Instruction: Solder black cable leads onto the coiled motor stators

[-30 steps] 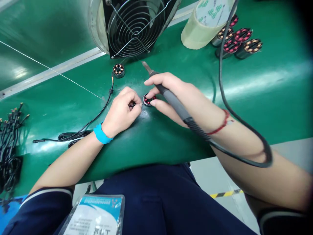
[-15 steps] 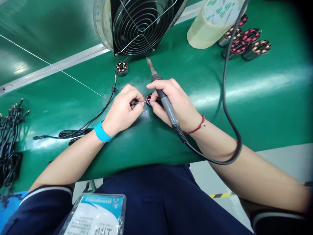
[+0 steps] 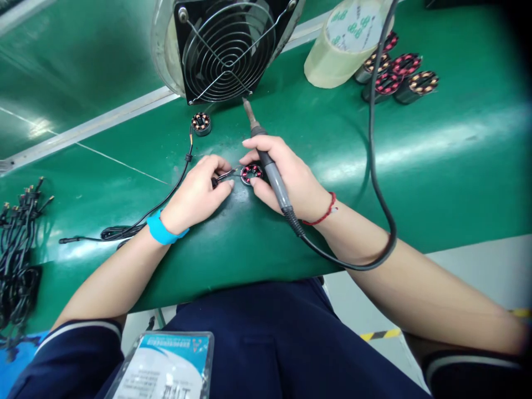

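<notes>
A small round stator with red windings [image 3: 251, 173] lies on the green bench [image 3: 415, 166] between my hands. My right hand [image 3: 291, 180] is closed round a grey soldering iron [image 3: 272, 172] whose tip points away toward the fan, and its fingertips press on the stator's rim. My left hand [image 3: 199, 191] is pinched on a thin black wire end [image 3: 222, 177] held against the stator's left side. The iron's black cord [image 3: 376, 183] loops off to the right.
A black fan with a wire grille [image 3: 224, 50] stands just behind. Another stator with a black lead [image 3: 201, 123] sits to its front left. A tape roll [image 3: 341, 41] and several stators [image 3: 394, 75] are at back right. A bundle of black cables [image 3: 19, 244] lies far left.
My right hand has drawn back from over the stator, so its red windings now show. The left hand shifted slightly left with the wire. The soldering iron stays pointed away.
</notes>
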`<state>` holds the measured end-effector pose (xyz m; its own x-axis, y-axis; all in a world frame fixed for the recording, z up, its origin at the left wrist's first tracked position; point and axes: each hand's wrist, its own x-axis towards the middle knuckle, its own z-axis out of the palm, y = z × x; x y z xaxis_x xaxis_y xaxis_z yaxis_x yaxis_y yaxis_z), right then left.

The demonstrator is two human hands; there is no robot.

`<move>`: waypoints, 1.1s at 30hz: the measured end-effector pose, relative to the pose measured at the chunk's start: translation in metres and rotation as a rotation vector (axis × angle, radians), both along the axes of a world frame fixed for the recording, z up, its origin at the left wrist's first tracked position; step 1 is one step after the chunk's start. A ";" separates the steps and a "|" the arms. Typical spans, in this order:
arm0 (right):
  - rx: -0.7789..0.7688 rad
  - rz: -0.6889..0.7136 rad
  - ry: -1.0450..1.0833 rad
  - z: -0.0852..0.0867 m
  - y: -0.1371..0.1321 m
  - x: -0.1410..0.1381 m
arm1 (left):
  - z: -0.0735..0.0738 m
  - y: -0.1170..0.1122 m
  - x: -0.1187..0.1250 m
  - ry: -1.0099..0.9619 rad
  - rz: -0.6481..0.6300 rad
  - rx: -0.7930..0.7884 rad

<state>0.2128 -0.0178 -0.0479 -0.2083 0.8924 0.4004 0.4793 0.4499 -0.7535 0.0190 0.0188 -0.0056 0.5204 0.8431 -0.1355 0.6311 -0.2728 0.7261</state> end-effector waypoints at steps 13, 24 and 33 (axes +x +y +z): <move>-0.007 0.027 -0.120 0.006 -0.003 -0.007 | 0.011 0.004 0.002 -0.275 0.310 -0.424; 0.029 0.026 -0.112 0.004 -0.004 -0.007 | 0.003 0.005 0.004 -0.154 0.276 -0.324; -0.164 0.006 0.154 0.000 0.001 -0.011 | 0.012 0.006 0.003 -0.160 0.254 -0.388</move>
<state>0.2016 -0.0171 -0.0483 -0.1613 0.9472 0.2770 0.3507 0.3173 -0.8811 0.0219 0.0250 0.0060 0.3445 0.8492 -0.4002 0.5152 0.1854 0.8368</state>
